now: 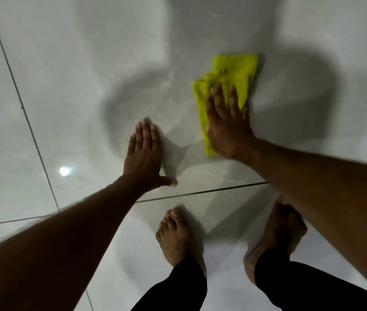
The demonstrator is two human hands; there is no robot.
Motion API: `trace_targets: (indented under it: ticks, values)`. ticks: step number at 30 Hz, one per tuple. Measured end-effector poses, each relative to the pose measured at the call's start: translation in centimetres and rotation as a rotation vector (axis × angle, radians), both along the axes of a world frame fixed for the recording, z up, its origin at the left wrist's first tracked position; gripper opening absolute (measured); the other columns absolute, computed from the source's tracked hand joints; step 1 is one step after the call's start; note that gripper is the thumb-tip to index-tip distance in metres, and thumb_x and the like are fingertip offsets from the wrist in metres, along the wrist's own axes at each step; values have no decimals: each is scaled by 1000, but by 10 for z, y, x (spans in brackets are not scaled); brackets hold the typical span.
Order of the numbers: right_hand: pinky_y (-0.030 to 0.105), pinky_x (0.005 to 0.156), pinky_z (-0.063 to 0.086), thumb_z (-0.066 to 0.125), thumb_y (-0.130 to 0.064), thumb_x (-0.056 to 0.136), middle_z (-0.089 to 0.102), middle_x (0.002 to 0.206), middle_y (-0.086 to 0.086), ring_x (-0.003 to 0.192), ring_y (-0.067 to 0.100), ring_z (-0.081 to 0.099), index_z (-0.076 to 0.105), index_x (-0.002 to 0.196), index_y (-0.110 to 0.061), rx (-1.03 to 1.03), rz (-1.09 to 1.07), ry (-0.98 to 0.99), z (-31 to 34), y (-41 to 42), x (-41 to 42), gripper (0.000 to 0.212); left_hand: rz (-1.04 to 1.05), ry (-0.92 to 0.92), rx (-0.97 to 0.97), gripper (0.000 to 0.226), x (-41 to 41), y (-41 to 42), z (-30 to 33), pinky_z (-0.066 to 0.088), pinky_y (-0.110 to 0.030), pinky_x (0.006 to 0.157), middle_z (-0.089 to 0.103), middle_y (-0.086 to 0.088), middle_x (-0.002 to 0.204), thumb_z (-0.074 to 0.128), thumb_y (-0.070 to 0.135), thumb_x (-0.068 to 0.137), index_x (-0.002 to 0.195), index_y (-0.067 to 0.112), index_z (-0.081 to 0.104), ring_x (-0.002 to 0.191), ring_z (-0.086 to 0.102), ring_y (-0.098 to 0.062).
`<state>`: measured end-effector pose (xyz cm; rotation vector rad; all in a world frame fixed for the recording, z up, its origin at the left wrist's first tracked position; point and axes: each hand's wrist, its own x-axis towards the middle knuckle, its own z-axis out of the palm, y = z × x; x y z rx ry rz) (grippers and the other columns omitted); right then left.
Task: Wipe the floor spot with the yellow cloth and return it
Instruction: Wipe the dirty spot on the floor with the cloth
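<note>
A yellow cloth [236, 72] lies crumpled on the glossy white tiled floor [66, 75], right of centre. My right hand [227, 124] presses flat on the cloth's near half, fingers spread and pointing away from me. My left hand [144, 156] rests palm-down on the bare tile to the left of the cloth, fingers together, thumb out, holding nothing. Faint streaks show on the tile between the two hands; no distinct spot stands out.
My two bare feet [178, 236] stand on the tile just behind the hands, in black trousers. Dark grout lines [200, 193] cross the floor. A lamp's reflection [64, 171] glints at the left. Shadows of my arms and body fall across the tiles.
</note>
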<state>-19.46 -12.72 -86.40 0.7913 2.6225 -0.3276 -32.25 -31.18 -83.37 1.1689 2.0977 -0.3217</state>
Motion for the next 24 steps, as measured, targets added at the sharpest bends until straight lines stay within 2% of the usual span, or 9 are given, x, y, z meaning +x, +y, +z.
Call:
trace_targets:
  ticks: [5, 7, 10, 11, 13, 16, 19, 22, 24]
  values:
    - [59, 112, 28, 30, -31, 88, 22, 161, 12, 147, 42, 18, 20, 152, -14, -31, 550, -25, 9, 47, 99, 68, -13, -11, -5, 167, -4, 4, 0, -9, -47, 118, -22, -32, 156, 70, 86, 39, 146, -4, -21, 145, -22, -43]
    - [61, 106, 34, 34, -33, 89, 23, 160, 18, 145, 47, 21, 17, 153, -10, 73, 467, -60, 3, 74, 94, 70, -11, -17, 11, 168, -6, 3, -1, -9, -48, 118, -23, -31, 156, 70, 87, 38, 146, -3, -22, 145, -24, -42]
    - [68, 106, 27, 45, -33, 90, 13, 162, 19, 146, 49, 11, 14, 153, -8, 63, -59, -53, 1, 53, 34, 74, -19, -18, 18, 168, -5, 3, -4, -8, -49, 118, -22, -31, 157, 70, 87, 37, 146, -3, -21, 145, -22, -44]
    - [70, 107, 23, 48, -32, 89, 13, 162, 19, 146, 50, 10, 15, 152, -8, 43, -134, -29, 2, 33, 18, 75, -23, -15, 16, 168, -5, 3, -3, -8, -49, 118, -21, -31, 157, 70, 87, 37, 146, -3, -20, 145, -22, -44]
    - [68, 108, 24, 49, -28, 88, 19, 161, 17, 145, 49, 15, 20, 151, -9, 51, -12, 35, 1, -9, 10, 73, -27, -2, 9, 167, -4, 4, -3, -6, -50, 119, -20, -32, 157, 70, 86, 38, 146, -4, -19, 145, -20, -45]
    - [60, 110, 27, 46, -24, 91, 25, 161, 8, 147, 40, 20, 25, 151, -15, 57, 370, 117, -1, -45, 60, 64, -26, 7, -13, 167, -4, 6, -1, -3, -51, 120, -19, -33, 156, 70, 86, 38, 146, -6, -19, 146, -18, -46]
    - [57, 114, 27, 40, -29, 91, 27, 159, 3, 146, 37, 24, 26, 151, -21, 16, 748, 94, -7, 12, 118, 62, -23, 6, -22, 168, -4, 7, 0, -2, -52, 121, -22, -33, 156, 68, 87, 38, 146, -5, -20, 145, -20, -45]
    - [56, 108, 33, 35, -38, 86, 34, 157, 6, 142, 37, 33, 21, 151, -21, 63, 696, 50, 1, 75, 145, 68, -37, 10, -12, 168, -4, 6, -1, -1, -53, 120, -23, -32, 156, 68, 87, 37, 146, -5, -21, 145, -21, -45]
    - [61, 105, 35, 33, -36, 87, 36, 156, 10, 141, 40, 34, 28, 149, -21, 57, 583, 46, 15, 67, 144, 64, -34, 14, -17, 169, -3, 6, 1, 1, -53, 121, -23, -32, 156, 69, 87, 37, 146, -5, -21, 146, -20, -46]
